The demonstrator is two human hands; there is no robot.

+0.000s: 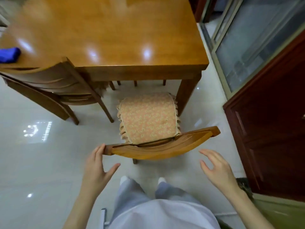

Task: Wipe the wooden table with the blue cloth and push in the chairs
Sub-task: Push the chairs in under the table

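The glossy wooden table (105,33) fills the upper part of the view. A blue cloth (9,54) lies bunched on it at the far left edge. A wooden chair (162,148) with a floral seat cushion (148,118) stands pulled out in front of me, its seat mostly outside the table's edge. My left hand (97,167) is open, fingertips touching the left end of the chair's backrest. My right hand (216,167) is open, fingers spread, a short way off the backrest's right end and touching nothing.
A second wooden chair (54,90) is tucked against the table on the left. A dark red wooden door (270,126) and a glass sliding door (257,43) stand close on the right. White glossy floor tiles (33,162) spread around me.
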